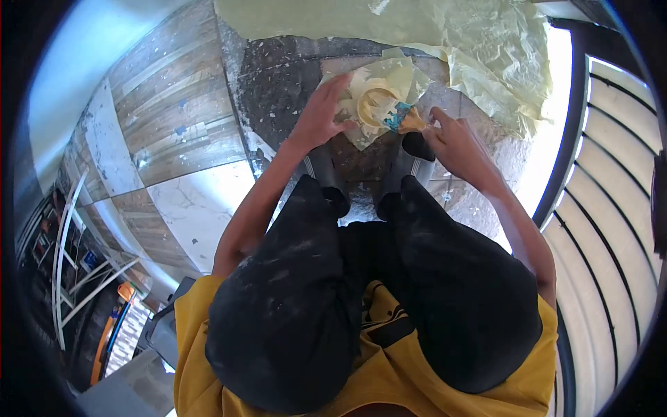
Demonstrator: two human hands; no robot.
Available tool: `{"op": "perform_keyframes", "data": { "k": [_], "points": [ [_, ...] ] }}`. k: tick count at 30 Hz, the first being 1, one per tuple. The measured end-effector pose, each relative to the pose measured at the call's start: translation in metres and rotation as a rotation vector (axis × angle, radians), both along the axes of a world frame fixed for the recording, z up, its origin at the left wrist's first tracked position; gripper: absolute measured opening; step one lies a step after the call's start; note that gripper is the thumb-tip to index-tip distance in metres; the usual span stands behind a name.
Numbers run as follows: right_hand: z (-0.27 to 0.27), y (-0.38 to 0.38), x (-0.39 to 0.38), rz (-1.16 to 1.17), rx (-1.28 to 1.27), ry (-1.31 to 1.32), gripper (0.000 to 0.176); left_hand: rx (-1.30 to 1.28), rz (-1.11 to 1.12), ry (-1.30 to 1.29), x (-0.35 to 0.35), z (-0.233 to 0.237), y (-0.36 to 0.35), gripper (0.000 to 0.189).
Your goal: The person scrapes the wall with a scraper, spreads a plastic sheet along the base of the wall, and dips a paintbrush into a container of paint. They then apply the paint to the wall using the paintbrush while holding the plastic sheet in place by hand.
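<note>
A round container [379,108] of cream-coloured paint stands on a smeared piece of yellowish paper [363,139] on the floor, between and beyond my boots. My right hand [455,142] grips the handle of a paintbrush [406,118], whose blue-stained end lies at the container's right rim. To the left of the container is my left hand [322,115], fingers spread and holding nothing, the thumb pointing towards the container.
A large crumpled yellowish sheet [486,62] covers the floor at the top. Paint-spotted tiles [174,118] lie at the left. A barred metal gate [604,187] stands at the right. Pale strips [66,257] and clutter fill the lower left. My boots [410,163] are below the container.
</note>
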State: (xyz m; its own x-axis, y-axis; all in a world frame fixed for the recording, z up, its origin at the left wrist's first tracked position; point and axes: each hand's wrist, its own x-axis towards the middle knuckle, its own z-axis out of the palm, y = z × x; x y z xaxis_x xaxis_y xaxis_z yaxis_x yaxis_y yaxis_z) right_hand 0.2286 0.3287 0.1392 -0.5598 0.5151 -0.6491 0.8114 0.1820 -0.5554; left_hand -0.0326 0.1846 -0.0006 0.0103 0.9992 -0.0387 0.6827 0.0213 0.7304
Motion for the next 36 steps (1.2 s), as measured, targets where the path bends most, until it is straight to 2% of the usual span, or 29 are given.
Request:
{"op": "perform_keyframes", "data": {
  "k": [1,3,4,6,7,9,10,12,13,15,16,18,24,26,28,30,31,32,34,35,36],
  "points": [
    [0.000,-0.002,0.001,0.037,0.030,0.001,0.031,-0.004,0.009,0.014,-0.003,-0.002,-0.005,0.092],
    [-0.001,-0.009,0.002,0.071,0.117,0.039,0.030,-0.214,0.420,-0.622,-0.013,-0.006,-0.012,0.073],
    [-0.002,-0.011,0.002,0.095,0.208,0.060,0.030,-0.213,0.435,-0.608,-0.018,-0.007,-0.014,0.073],
    [-0.003,-0.012,-0.005,0.171,0.200,0.026,0.029,-0.276,0.639,-1.025,-0.026,-0.007,-0.017,0.061],
    [-0.003,-0.010,-0.009,0.233,0.204,-0.023,0.029,-0.268,0.648,-1.017,-0.029,-0.014,-0.020,0.061],
    [-0.011,-0.013,-0.016,0.297,0.295,0.056,0.029,-0.235,0.477,-0.468,-0.027,-0.022,-0.021,0.066],
    [-0.016,-0.016,-0.019,0.354,0.378,0.123,0.029,-0.232,0.475,-0.468,-0.022,-0.023,-0.021,0.066],
    [-0.022,-0.019,-0.026,0.403,0.404,0.135,0.034,-0.060,0.350,0.204,-0.007,-0.021,-0.019,0.062],
    [-0.026,-0.020,-0.027,0.454,0.426,0.148,0.040,-0.057,0.351,0.200,-0.002,-0.019,-0.014,0.062],
    [-0.034,-0.019,-0.027,0.488,0.430,0.135,0.042,-0.279,0.404,0.029,0.004,-0.018,-0.005,0.054],
    [-0.037,-0.018,-0.026,0.519,0.431,0.127,0.044,-0.279,0.411,0.025,0.005,-0.023,-0.003,0.054],
    [-0.040,-0.014,-0.027,0.501,0.412,0.135,0.044,-0.353,0.343,-0.001,0.003,-0.026,0.009,0.038],
    [-0.050,-0.009,-0.037,0.310,0.373,0.188,0.042,-0.246,0.309,-0.082,-0.018,-0.018,0.043,0.026],
    [-0.050,-0.008,-0.046,0.237,0.378,0.197,0.040,-0.175,0.332,-0.119,-0.040,-0.020,0.056,0.028],
    [-0.047,-0.006,-0.059,0.065,0.346,0.192,0.038,-0.107,0.359,-0.155,-0.065,-0.026,0.063,0.031],
    [-0.041,-0.003,-0.069,0.064,0.343,0.169,0.038,0.138,0.526,-0.036,-0.084,-0.034,0.055,0.042],
    [-0.039,-0.002,-0.075,0.059,0.337,0.141,0.037,0.006,0.581,0.010,-0.090,-0.043,0.044,0.051],
    [-0.038,-0.003,-0.078,0.058,0.337,0.149,0.037,0.008,0.582,0.018,-0.093,-0.053,0.034,0.051],
    [-0.037,-0.003,-0.081,0.011,0.363,0.094,0.036,-0.251,0.578,-0.206,-0.085,-0.059,0.024,0.051],
    [-0.036,-0.003,-0.082,-0.002,0.365,0.091,0.036,-0.193,0.662,-0.324,-0.077,-0.063,0.022,0.037],
    [-0.033,-0.004,-0.082,-0.008,0.369,0.088,0.036,-0.200,0.648,-0.328,-0.075,-0.064,0.023,0.037]
  ]
}}
